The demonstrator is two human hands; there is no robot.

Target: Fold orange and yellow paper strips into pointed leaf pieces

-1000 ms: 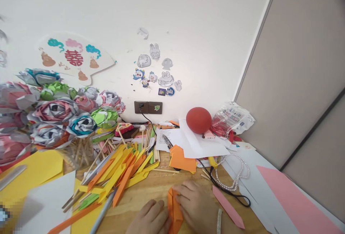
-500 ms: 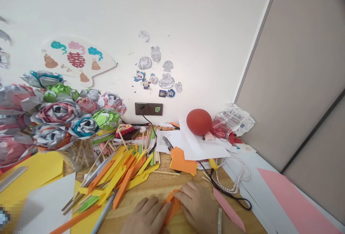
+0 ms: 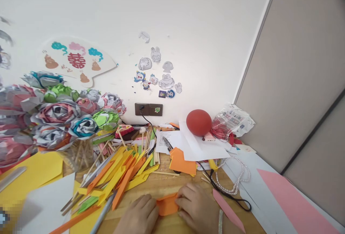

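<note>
At the table's front, an orange piece of paper point(image 3: 168, 204) with folded edges spans the gap between both hands. My left hand point(image 3: 141, 214) has its fingers curled together at the paper's left edge. At the right edge, my right hand point(image 3: 194, 207) pinches the paper between thumb and fingers; a sparkling bracelet is on that wrist. Left of the hands lies a heap of folded yellow and orange paper strips point(image 3: 126, 176). Behind them rests a stack of orange paper pieces point(image 3: 183, 162). A pink folded strip point(image 3: 228, 210) lies beside my right wrist.
Paper flowers point(image 3: 61, 113) stand in a clear container on the left. A red balloon point(image 3: 198, 122), a utility knife point(image 3: 167, 143), a pearl string point(image 3: 238, 183) and a black cord point(image 3: 242, 202) lie toward the back and right. Several wooden sticks are scattered about.
The orange paper has turned and spread from a narrow slanting fold to a wider piece lying crosswise. My left hand has shifted left, away from my right hand.
</note>
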